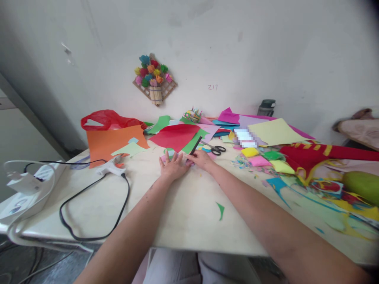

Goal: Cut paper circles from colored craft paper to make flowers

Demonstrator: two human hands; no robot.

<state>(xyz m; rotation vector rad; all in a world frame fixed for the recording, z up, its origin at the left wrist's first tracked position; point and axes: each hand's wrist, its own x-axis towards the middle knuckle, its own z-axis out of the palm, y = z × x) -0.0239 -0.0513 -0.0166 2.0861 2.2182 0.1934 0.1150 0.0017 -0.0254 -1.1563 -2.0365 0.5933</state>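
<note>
My left hand [174, 166] lies flat with its fingers spread over small pieces of coloured paper, mostly hidden beneath it. Just to its right, my right hand [201, 159] grips a black pen [196, 144], which is tilted with its upper end pointing away from me; its tip is hidden by the fingers. Black-handled scissors [218, 150] rest on the table right behind my right hand. Beyond both hands lie a red paper sheet [174, 137] and a green paper strip [192, 144].
A white glue gun [111, 167] with a looping black cable lies left, near a power strip [29, 189]. Orange paper [115, 142] sits behind it. On the right are a pixelated phone [245, 138], clay packets [259, 161], paper scraps and a green fruit [363, 185].
</note>
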